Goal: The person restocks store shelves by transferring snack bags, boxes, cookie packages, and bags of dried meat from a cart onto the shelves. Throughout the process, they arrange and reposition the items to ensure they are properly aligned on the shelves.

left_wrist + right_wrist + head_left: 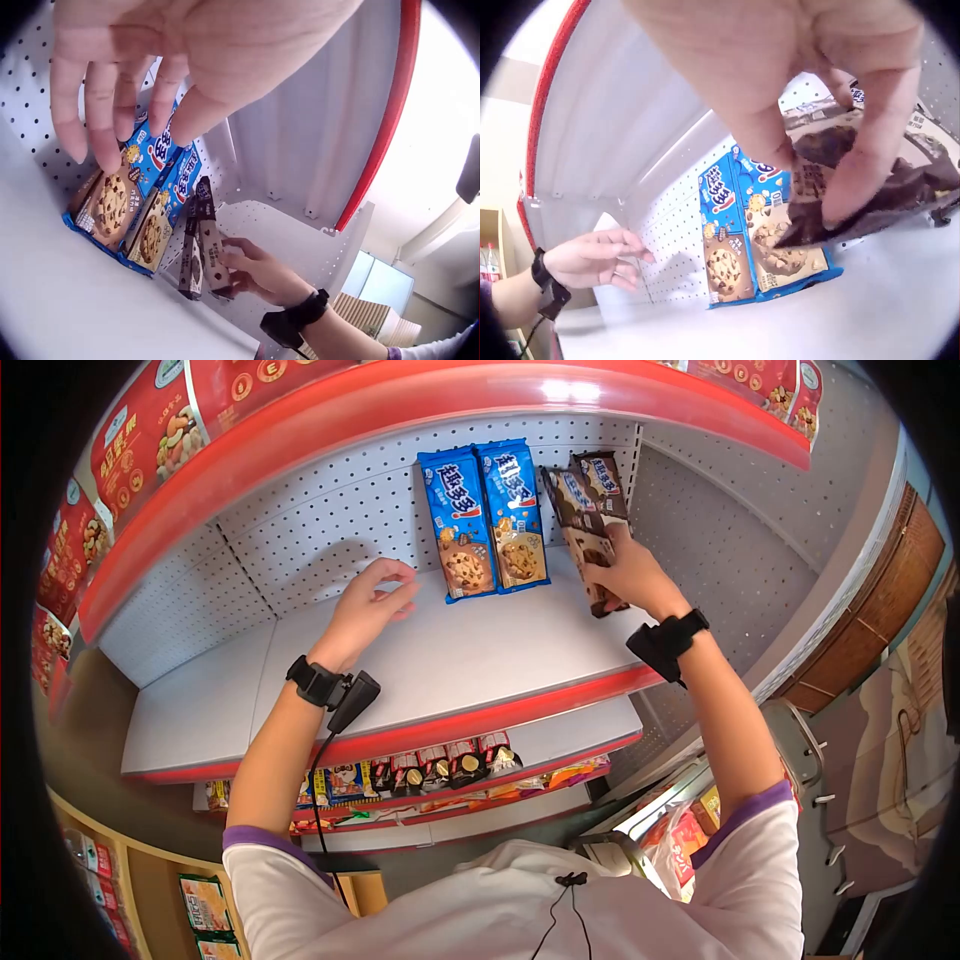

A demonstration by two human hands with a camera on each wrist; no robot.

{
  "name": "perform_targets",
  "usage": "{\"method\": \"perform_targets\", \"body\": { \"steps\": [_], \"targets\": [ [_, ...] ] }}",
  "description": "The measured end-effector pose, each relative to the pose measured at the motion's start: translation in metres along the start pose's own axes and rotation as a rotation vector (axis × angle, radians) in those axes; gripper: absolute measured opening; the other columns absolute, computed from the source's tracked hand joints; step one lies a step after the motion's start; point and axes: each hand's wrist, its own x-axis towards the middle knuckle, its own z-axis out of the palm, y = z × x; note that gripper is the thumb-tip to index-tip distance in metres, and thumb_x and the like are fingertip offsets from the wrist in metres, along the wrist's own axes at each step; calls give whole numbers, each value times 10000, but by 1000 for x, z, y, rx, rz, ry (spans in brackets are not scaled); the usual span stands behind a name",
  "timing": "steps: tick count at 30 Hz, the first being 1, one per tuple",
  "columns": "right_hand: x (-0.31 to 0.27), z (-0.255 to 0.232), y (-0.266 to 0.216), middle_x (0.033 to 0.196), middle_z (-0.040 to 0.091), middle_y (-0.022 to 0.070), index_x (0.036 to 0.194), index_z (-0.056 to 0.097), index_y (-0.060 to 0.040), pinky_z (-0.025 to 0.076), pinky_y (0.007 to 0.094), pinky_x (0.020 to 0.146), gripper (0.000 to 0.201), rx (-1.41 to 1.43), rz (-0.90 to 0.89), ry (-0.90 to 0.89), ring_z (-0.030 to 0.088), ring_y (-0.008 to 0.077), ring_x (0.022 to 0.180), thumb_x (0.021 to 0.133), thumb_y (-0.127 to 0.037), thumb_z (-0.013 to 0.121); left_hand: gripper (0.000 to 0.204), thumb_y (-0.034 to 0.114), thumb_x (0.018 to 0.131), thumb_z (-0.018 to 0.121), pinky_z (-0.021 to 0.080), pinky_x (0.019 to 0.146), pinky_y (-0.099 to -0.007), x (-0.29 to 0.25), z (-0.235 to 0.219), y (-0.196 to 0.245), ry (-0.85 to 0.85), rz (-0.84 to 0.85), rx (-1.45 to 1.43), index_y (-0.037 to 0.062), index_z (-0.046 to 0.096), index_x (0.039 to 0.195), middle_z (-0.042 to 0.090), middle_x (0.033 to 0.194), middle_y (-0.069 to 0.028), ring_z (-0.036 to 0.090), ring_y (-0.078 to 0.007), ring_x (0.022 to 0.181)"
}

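Note:
Two blue cookie packs [462,525] stand side by side, leaning against the pegboard back of the white shelf [420,660]. To their right are two brown cookie packs; the front one [577,505] overlaps the rear one [604,482]. My right hand [632,573] grips the front brown pack by its lower right side, thumb and fingers bent around the wrapper. In the right wrist view, the thumb and fingers press into that wrapper [817,176]. Left of the blue packs, my left hand [372,610] hovers above the shelf, its fingers loosely bent around nothing.
A red-edged upper shelf [430,400] with red snack bags [165,435] hangs overhead. The grey side panel [730,530] bounds the shelf on the right. Lower down, several snack packets [430,770] sit on another shelf. A wooden rack [150,880] stands at lower left.

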Motion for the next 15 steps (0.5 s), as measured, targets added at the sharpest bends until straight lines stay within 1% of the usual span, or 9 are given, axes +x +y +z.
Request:
{"method": "perform_targets", "body": {
  "steps": [1, 2, 3, 5, 6, 9, 10, 13, 15],
  "targets": [
    [3, 3, 0, 954, 621, 285, 1184, 385, 100, 565, 378, 602, 676, -3, -29, 90, 666, 355, 772, 695, -257, 685, 254, 184, 896, 595, 491, 735, -247, 0, 0, 0, -2, 3, -1, 52, 536, 1105, 538, 1119, -60, 620, -127, 850],
    [-3, -7, -27, 1011, 592, 305, 1152, 383, 101, 564, 415, 661, 640, 187, 103, 18, 655, 357, 845, 715, -251, 691, 250, 183, 898, 593, 492, 740, -246, 1, -1, 0, -7, 10, -3, 50, 537, 1102, 540, 1117, -60, 620, -127, 853],
    [1, -2, -31, 1011, 592, 305, 1152, 383, 101, 564, 415, 661, 640, 187, 101, 22, 655, 357, 845, 715, -251, 691, 245, 181, 899, 590, 492, 744, -244, 0, -2, 1, -10, 18, -4, 49, 538, 1099, 541, 1114, -60, 619, -127, 856],
    [22, 15, -27, 1017, 564, 323, 1122, 369, 90, 538, 449, 745, 616, 160, 71, 118, 631, 393, 902, 722, -241, 701, 229, 185, 908, 575, 481, 771, -250, -5, 1, 6, -25, 51, -10, 54, 539, 1093, 549, 1098, -38, 612, -122, 868],
    [37, 29, -16, 1057, 522, 334, 1114, 341, 72, 545, 442, 743, 629, 48, 51, 168, 618, 420, 914, 722, -240, 722, 215, 189, 918, 560, 470, 797, -255, -10, 3, 8, -39, 80, -17, 59, 540, 1088, 557, 1082, -17, 604, -117, 880],
    [49, 46, -19, 1113, 486, 348, 1138, 318, 64, 543, 425, 758, 665, -35, 71, 204, 611, 438, 913, 723, -250, 733, 221, 182, 916, 561, 463, 814, -257, -23, 4, 9, -78, 122, -58, 41, 537, 1083, 559, 1090, -24, 604, -120, 883],
    [53, 47, -20, 1156, 456, 359, 1154, 308, 59, 539, 415, 777, 668, -88, 134, 140, 603, 444, 931, 730, -237, 732, 220, 176, 913, 561, 463, 823, -266, -28, 3, 10, -83, 120, -58, 40, 537, 1084, 563, 1092, -28, 604, -121, 886],
    [56, 54, -20, 1146, 461, 361, 1166, 311, 52, 539, 408, 780, 644, -185, 108, 160, 603, 442, 931, 740, -208, 718, 216, 171, 914, 559, 464, 824, -268, -43, -4, 12, -85, 94, -32, 42, 537, 1085, 563, 1097, -29, 605, -123, 891],
    [62, 62, -13, 1143, 463, 358, 1167, 322, 46, 540, 414, 771, 568, -193, 111, 163, 603, 442, 926, 771, -167, 670, 186, 115, 909, 563, 464, 790, -250, -50, -8, 11, -64, 71, -61, 20, 530, 1066, 547, 1085, -43, 613, -131, 863]
  ]
}}
